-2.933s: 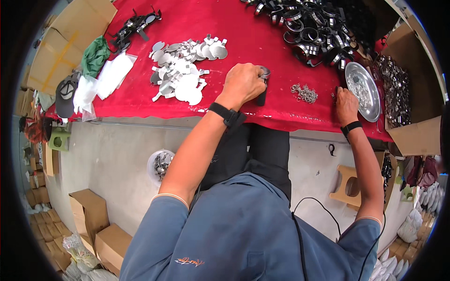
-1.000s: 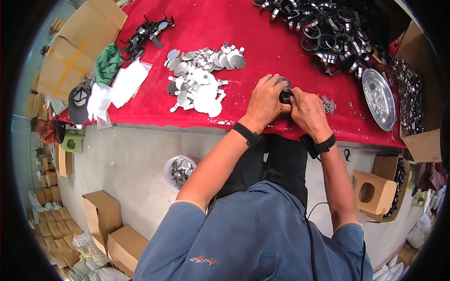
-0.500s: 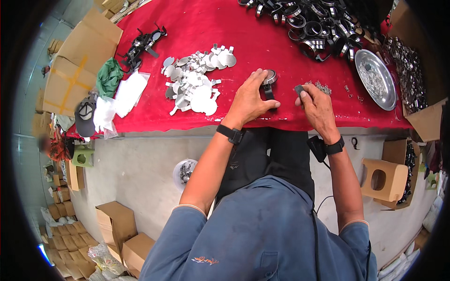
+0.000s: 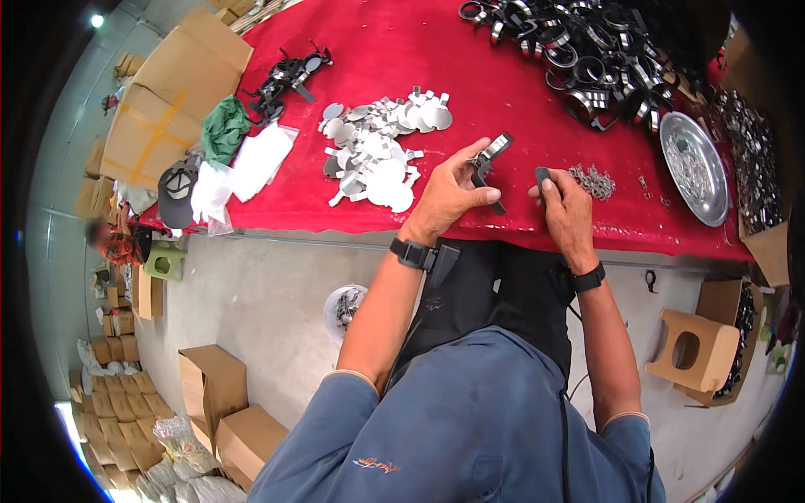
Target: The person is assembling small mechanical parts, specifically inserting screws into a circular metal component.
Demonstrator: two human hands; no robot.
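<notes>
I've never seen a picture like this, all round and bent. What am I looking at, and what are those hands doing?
No machine here: a person wears a wide-angle camera on the head, looking down, so straight edges curve. The left hand holds a small black and silver clamp part. The right hand pinches a small dark piece. Both are over a red table. On it lie flat silver discs, a little heap of small metal bits, a round metal tray and a pile of dark ring clamps.
</notes>
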